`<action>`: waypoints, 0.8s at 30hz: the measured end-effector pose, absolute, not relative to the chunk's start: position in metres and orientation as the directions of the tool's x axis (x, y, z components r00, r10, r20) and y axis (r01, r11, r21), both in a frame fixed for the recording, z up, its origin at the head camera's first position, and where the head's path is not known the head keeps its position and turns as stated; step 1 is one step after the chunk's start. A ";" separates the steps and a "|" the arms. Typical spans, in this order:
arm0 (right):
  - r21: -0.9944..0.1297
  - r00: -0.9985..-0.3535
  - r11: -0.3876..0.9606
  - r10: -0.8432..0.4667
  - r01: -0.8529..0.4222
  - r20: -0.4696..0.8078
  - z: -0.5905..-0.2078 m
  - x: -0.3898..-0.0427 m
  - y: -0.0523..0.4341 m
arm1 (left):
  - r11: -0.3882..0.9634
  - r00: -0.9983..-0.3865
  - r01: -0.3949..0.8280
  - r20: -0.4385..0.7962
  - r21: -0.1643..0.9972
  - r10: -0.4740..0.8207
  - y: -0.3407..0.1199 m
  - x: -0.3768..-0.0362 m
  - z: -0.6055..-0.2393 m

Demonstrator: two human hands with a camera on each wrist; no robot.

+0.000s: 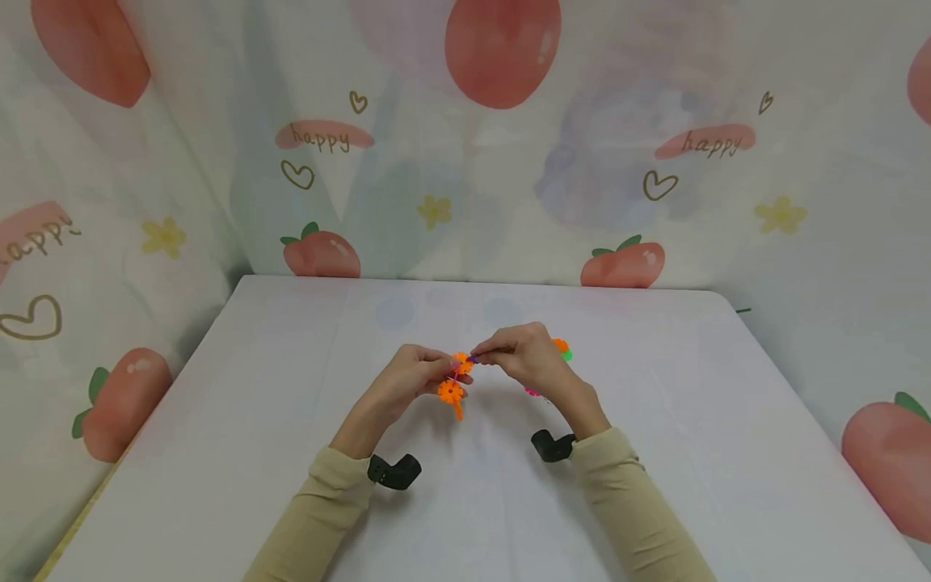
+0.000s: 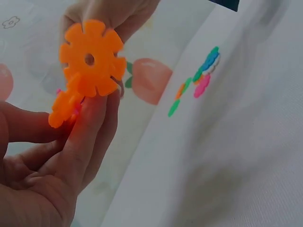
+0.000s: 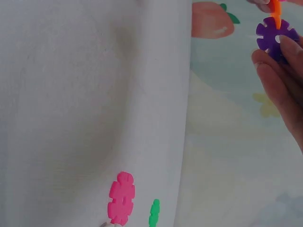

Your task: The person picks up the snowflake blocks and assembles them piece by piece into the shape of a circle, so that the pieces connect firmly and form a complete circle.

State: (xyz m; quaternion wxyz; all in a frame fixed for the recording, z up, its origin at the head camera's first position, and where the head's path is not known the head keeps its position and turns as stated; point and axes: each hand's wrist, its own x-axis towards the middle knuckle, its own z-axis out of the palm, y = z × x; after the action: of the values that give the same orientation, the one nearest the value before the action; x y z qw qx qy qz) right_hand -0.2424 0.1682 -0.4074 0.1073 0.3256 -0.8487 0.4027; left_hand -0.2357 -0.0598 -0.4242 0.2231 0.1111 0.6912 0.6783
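Observation:
My left hand (image 1: 407, 380) pinches a small joined chain of notched plastic snowflake discs over the table. An orange disc (image 2: 102, 56) faces the left wrist camera, with more orange and a bit of pink behind it. From the other side, my right hand (image 1: 527, 352) grips a purple notched disc (image 3: 269, 38) between thumb and fingers. In the right wrist view, the purple disc's notched rim meets the edge of an orange disc (image 3: 277, 16) at the left hand's fingertips. Fingers partly hide the pink piece in the chain.
Several loose discs lie on the white table (image 1: 291, 420) beyond and beneath my right hand, among them a pink disc (image 3: 121, 201), a green disc (image 3: 154, 213) and a blue disc (image 2: 210, 61). A printed curtain (image 1: 465, 178) stands behind the table's far edge.

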 end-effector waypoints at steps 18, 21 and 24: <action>-0.810 -0.870 0.439 -0.463 -0.389 0.167 -0.404 -0.246 0.173 | -0.003 -0.757 -0.255 -0.197 0.967 0.623 -0.063 -0.241 -0.424; -0.787 -0.892 0.514 -0.441 -0.343 0.100 -0.405 -0.248 0.182 | 0.026 -0.768 -0.214 -0.185 0.976 0.614 -0.061 -0.241 -0.426; -0.738 -0.914 0.608 -0.406 -0.292 0.028 -0.408 -0.252 0.195 | 0.039 -0.794 -0.195 -0.181 0.980 0.580 -0.062 -0.240 -0.426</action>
State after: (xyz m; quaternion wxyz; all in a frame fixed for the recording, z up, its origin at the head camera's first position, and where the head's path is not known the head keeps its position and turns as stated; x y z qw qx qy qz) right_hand -0.2519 0.1953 -0.4081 -0.0712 0.1952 -0.8939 0.3973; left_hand -0.2397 -0.0622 -0.4258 0.2858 0.1454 0.6615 0.6779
